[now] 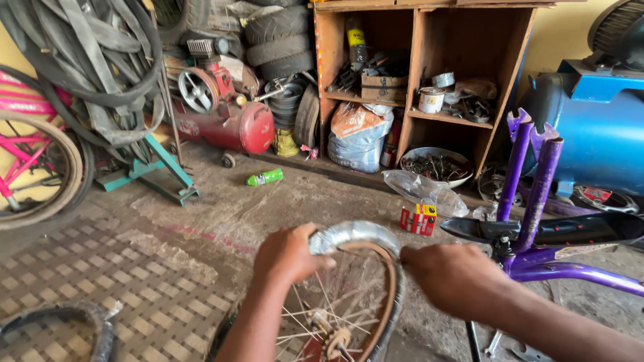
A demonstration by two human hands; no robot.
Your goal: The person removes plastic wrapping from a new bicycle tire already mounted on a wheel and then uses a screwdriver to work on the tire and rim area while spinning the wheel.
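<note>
A spoked bicycle wheel stands upright in front of me, its tyre top wrapped in silvery plastic. My left hand grips the wrapped tyre at the top left. My right hand holds the tyre's right side, fingers curled on it. A sprocket sits at the hub, low in view.
A purple upturned bicycle frame stands at the right with a black mudguard. A red air compressor, hanging tubes, a pink bicycle and a wooden shelf line the back. A green can, a small red box and a tyre lie on the floor.
</note>
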